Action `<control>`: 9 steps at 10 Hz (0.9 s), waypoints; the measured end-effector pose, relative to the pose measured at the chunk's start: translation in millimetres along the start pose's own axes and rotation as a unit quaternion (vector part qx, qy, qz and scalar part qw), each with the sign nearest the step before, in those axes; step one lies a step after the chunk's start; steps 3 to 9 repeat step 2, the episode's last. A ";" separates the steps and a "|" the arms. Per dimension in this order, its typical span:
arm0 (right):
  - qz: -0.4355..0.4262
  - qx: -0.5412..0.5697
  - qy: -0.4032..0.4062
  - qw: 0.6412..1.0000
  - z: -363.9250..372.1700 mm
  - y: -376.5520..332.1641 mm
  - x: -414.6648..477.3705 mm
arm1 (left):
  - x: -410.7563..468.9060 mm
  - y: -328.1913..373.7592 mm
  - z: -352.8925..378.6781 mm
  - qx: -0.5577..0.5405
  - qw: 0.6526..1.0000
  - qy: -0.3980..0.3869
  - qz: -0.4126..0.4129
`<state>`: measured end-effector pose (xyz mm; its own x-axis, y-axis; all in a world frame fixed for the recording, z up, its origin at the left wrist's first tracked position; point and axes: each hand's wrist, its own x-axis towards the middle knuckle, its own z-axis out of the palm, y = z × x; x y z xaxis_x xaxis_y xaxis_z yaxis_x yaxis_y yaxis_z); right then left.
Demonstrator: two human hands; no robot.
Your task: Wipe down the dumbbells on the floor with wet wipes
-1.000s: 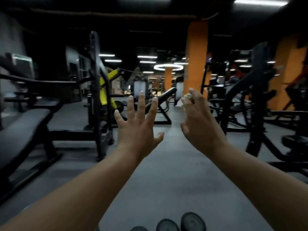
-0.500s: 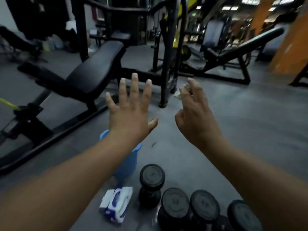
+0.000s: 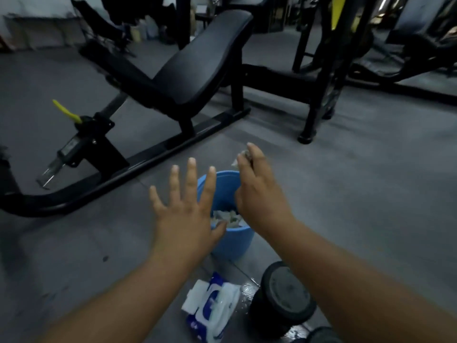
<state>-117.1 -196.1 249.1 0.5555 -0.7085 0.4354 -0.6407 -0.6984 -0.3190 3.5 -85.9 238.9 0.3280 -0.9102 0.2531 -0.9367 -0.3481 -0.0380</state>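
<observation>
My left hand (image 3: 184, 214) is spread flat with straight fingers, hovering over the left rim of a blue bucket (image 3: 231, 243). Over the bucket's right side, my right hand (image 3: 259, 194) pinches a small crumpled used wipe (image 3: 241, 157) at its fingertips. Crumpled white wipes lie inside the bucket. A blue and white pack of wet wipes (image 3: 212, 306) lies on the floor below the bucket. A black dumbbell (image 3: 282, 297) stands right of the pack, partly hidden by my right forearm; another dumbbell's end (image 3: 321, 335) shows at the bottom edge.
A black padded bench (image 3: 188, 70) on a long floor rail stands behind the bucket, with a yellow-handled adjuster (image 3: 65, 111) at left. A black machine frame (image 3: 319, 82) stands to the right. Grey rubber floor (image 3: 371, 194) spreads around.
My view has tilted down from the gym hall to the floor. Both hands have come over the blue bucket, the right one still pinching the wipe.
</observation>
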 end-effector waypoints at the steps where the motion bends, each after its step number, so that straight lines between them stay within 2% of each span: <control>1: 0.029 -0.035 -0.141 0.989 42.8 11.0 -0.1 | -4.0 -4.4 24.6 0.024 0.998 -0.051 0.003; 2: 0.054 -0.100 -0.307 0.945 69.4 25.9 -13.0 | -5.9 -4.9 40.7 0.041 0.996 -0.078 0.000; 9: 0.054 -0.100 -0.307 0.945 69.4 25.9 -13.0 | -5.9 -4.9 40.7 0.041 0.996 -0.078 0.000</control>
